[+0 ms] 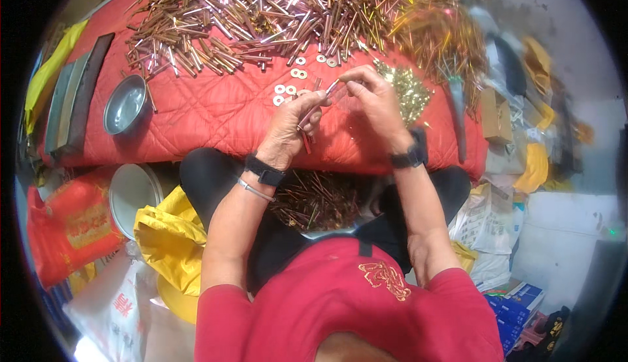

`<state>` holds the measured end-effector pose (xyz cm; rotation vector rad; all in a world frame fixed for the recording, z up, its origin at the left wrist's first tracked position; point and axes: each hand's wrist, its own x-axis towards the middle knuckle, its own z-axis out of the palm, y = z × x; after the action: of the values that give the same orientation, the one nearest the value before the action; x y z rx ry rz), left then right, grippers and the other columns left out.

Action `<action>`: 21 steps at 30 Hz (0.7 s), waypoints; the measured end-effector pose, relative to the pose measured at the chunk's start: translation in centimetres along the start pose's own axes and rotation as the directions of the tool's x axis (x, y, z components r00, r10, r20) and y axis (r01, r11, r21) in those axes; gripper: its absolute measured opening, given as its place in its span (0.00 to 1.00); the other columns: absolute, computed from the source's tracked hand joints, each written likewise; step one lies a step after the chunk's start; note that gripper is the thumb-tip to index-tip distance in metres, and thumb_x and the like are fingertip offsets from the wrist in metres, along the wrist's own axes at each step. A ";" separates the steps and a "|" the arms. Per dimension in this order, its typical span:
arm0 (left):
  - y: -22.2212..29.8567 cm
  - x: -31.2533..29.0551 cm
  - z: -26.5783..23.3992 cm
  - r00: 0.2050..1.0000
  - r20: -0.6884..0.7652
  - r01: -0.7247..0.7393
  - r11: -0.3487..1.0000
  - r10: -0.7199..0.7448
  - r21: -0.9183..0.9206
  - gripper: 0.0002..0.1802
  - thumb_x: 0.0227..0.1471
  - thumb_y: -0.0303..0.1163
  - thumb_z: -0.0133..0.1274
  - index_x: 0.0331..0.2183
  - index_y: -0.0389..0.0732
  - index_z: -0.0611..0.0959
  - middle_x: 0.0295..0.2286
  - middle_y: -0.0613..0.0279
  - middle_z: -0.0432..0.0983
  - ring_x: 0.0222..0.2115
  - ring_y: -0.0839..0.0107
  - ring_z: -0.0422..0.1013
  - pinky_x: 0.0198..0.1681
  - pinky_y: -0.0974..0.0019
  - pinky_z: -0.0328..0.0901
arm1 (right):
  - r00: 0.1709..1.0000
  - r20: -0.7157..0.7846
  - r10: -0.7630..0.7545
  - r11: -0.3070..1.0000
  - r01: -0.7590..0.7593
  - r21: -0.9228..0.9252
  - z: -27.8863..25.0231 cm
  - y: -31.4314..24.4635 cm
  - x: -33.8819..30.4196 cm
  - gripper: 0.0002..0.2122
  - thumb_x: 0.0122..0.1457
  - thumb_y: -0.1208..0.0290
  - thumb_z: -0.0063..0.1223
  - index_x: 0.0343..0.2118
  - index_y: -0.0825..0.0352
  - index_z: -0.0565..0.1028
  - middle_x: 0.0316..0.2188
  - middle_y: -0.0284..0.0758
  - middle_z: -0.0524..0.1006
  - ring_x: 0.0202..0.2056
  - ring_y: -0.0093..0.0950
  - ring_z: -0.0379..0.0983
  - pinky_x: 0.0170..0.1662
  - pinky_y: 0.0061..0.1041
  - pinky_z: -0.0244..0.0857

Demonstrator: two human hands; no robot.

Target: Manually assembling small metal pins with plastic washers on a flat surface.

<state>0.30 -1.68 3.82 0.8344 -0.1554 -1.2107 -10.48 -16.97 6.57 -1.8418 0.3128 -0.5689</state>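
My left hand (286, 126) is closed around slim copper-coloured tubes (306, 121), one poking out toward the right. At the upper end of that tube (333, 88), my right hand (378, 103) is closed, thumb and forefinger pressed together; whether a small piece sits between them is too small to tell. Both hands are over a red quilted cover (209, 120). Just beyond them lie several flat ring washers (280, 90). A heap of small shiny gold pieces (409, 90) lies beside my right hand. Farther back spreads a large pile of metal tubes (261, 18).
A metal bowl (124, 103) and long dark bars (85, 93) stand at the left. A bundle of thin golden strands (445, 35) lies far right. More tubes (317, 195) fill a container between my legs. Yellow cloth (173, 224), bags and boxes (517, 306) crowd both sides.
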 end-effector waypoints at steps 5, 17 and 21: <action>-0.1 0.0 -0.2 0.996 0.087 -0.010 0.999 0.006 0.046 0.10 0.51 0.35 0.55 0.26 0.37 0.79 0.11 0.75 0.61 0.10 0.85 0.53 0.13 0.78 0.47 | 0.996 -0.028 0.080 0.980 -0.074 0.184 0.7 -0.4 -0.5 0.06 0.57 0.80 0.51 0.36 0.69 0.77 0.33 0.29 0.73 0.33 0.17 0.70 0.38 0.18 0.65; 0.7 -0.6 0.5 0.995 0.091 -0.056 0.957 0.031 0.286 0.09 0.48 0.33 0.57 0.24 0.38 0.79 0.12 0.76 0.60 0.10 0.85 0.52 0.13 0.77 0.44 | 0.968 0.169 0.184 0.979 -0.195 0.052 -1.1 -1.4 -0.6 0.11 0.63 0.66 0.48 0.27 0.67 0.75 0.20 0.24 0.71 0.22 0.17 0.66 0.26 0.19 0.62; 0.5 -0.7 0.4 0.994 0.103 -0.049 0.961 0.022 0.271 0.09 0.48 0.33 0.57 0.24 0.38 0.79 0.12 0.76 0.60 0.11 0.86 0.52 0.14 0.78 0.44 | 0.948 0.235 0.214 0.958 -0.157 -0.239 -1.8 -1.8 -0.3 0.15 0.64 0.61 0.44 0.30 0.69 0.74 0.20 0.29 0.71 0.22 0.19 0.66 0.26 0.21 0.62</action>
<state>0.18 -1.19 4.69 1.0072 -0.4248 -1.2130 -11.81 -17.63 8.64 -2.0439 0.3803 -0.1628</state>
